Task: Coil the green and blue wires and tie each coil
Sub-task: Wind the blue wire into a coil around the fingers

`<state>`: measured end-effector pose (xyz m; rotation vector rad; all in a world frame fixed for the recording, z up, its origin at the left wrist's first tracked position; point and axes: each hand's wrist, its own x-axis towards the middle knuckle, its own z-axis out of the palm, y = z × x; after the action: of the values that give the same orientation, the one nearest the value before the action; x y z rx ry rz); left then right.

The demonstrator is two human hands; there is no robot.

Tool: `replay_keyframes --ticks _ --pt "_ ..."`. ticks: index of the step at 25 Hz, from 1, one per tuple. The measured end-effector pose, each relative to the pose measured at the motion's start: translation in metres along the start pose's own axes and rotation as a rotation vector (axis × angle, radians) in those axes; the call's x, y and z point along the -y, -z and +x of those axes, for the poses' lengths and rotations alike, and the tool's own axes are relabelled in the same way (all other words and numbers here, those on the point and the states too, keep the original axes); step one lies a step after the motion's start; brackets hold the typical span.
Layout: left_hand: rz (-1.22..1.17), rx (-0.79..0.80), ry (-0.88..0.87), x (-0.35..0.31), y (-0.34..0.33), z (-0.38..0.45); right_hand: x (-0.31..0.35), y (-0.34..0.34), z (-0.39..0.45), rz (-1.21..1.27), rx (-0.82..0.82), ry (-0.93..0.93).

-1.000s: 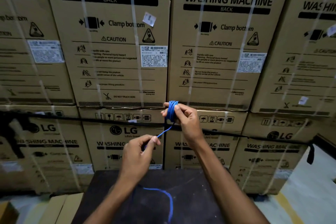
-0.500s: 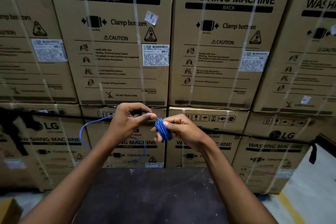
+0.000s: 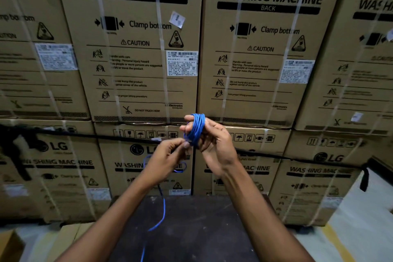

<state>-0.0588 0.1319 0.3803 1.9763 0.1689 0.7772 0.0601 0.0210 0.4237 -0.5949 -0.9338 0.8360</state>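
Observation:
A coil of blue wire is wound around the fingers of my right hand, which is raised in front of the boxes. Just below and left of it, my left hand pinches the loose strand of the same wire close to the coil. The free tail of the blue wire hangs from my left hand and trails over the dark table. No green wire is in view.
A wall of stacked cardboard washing machine boxes bound with clear straps fills the background. A black strap runs across them. Low cardboard pieces lie on the floor at the lower left, pale floor at the right.
My left hand has swung from the upper left back down beside the coil, carrying the strand around. My right hand has lifted the coil higher and turned it upright.

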Motion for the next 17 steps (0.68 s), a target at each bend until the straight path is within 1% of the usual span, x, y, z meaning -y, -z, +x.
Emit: replay_keyframes --ticks 2,3,5,7,9,10,11,12,13,14,16,17 --pt "0.073 0.052 0.027 0.006 -0.012 -0.011 -0.003 0.005 0.006 -0.030 -0.104 0.084" --pt "0.138 0.041 0.017 0.008 -0.015 -0.016 -0.006 0.009 0.008 -0.123 -0.142 0.121" --pt "0.334 -0.028 -0.017 0.007 -0.015 -0.023 -0.011 0.021 0.009 -0.393 -0.179 0.199" --pt "0.539 -0.088 -0.009 0.001 -0.005 -0.028 -0.009 0.034 0.008 -0.690 -0.182 0.252" --pt "0.600 -0.104 0.006 -0.007 0.010 -0.030 -0.004 0.045 0.006 -0.988 -0.145 0.257" --pt "0.606 -0.109 -0.008 -0.012 0.018 -0.030 -0.002 0.048 0.005 -1.144 -0.096 0.221" --pt "0.616 -0.119 -0.038 -0.017 0.025 -0.027 -0.002 0.048 0.003 -1.283 -0.030 0.147" --pt "0.626 -0.128 -0.074 -0.021 0.030 -0.023 -0.002 0.048 0.001 -1.358 0.046 0.044" --pt "0.615 -0.130 -0.109 -0.024 0.034 -0.016 -0.002 0.046 -0.003 -1.345 0.126 -0.071" --pt "0.572 -0.124 -0.131 -0.025 0.037 -0.009 -0.001 0.043 -0.007 -1.246 0.201 -0.187" --pt "0.387 -0.087 -0.125 -0.025 0.041 0.005 0.004 0.039 -0.015 -0.907 0.313 -0.351" --pt "0.279 -0.067 -0.109 -0.025 0.043 0.011 0.006 0.039 -0.018 -0.737 0.344 -0.384"
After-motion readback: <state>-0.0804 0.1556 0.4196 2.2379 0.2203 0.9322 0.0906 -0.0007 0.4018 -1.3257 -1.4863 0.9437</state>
